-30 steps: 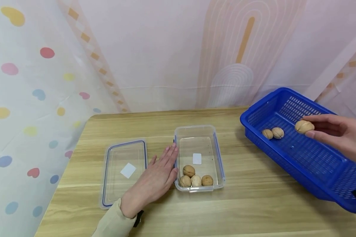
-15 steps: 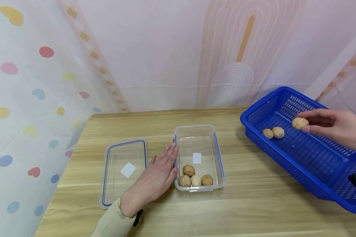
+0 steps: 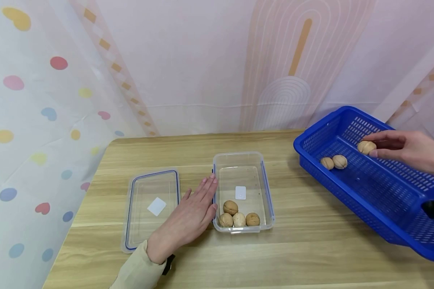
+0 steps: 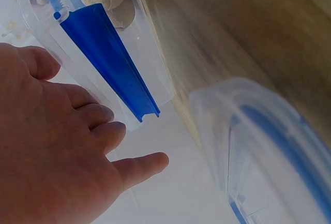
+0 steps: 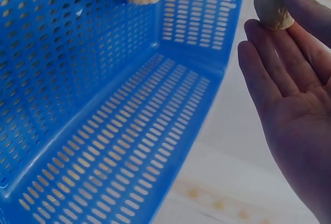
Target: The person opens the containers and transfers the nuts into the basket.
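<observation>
Between thumb and fingers my right hand (image 3: 406, 150) pinches a walnut (image 3: 367, 147) above the blue basket (image 3: 361, 206). The right wrist view shows that walnut (image 5: 273, 4) at the fingertips. Two more walnuts (image 3: 340, 161) lie on the basket floor. My left hand (image 3: 188, 214) has its fingers straight and rests along the left side of the clear plastic container (image 3: 244, 160). Several walnuts (image 3: 239, 219) sit in the container's near end. In the left wrist view, a blue latch flap (image 4: 106, 58) on the container's side is beside the left fingers.
A clear lid (image 3: 139, 224) with a blue seal lies on the wooden table (image 3: 304, 257), left of the container and partly behind the left hand. A patterned cloth (image 3: 188, 64) hangs along the back edge of the table.
My right hand has shifted slightly left and away from me with the walnut still pinched. The left hand, container and lid have not moved.
</observation>
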Demonstrator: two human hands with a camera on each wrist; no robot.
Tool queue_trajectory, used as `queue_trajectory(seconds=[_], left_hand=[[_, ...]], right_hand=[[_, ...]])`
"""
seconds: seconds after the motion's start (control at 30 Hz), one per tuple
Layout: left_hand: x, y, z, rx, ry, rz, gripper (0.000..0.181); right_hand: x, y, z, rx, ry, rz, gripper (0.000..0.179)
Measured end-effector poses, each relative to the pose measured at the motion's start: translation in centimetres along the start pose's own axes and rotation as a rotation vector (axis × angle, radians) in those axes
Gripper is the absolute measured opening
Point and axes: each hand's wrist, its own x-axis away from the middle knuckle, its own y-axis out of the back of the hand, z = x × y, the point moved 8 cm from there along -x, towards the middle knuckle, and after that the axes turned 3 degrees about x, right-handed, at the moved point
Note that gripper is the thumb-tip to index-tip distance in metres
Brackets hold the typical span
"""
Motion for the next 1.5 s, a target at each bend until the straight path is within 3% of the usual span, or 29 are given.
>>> queue_trajectory(seconds=[0.53, 1.0, 1.5], left_hand=[[0.2, 0.0, 0.0, 0.013, 0.014, 0.01, 0.062], [0.2, -0.2, -0.3, 0.032, 0.019, 0.016, 0.062], [0.4, -0.1, -0.4, 0.034, 0.012, 0.028, 0.062]], right_hand=[[-2.8, -2.1, -2.6, 0.024, 0.002, 0.122, 0.05], [-3.3, -4.1, -4.8, 0.005, 0.04, 0.18, 0.045], [-3.3, -5.7, -5.8, 0.004, 0.023, 0.247, 0.043]])
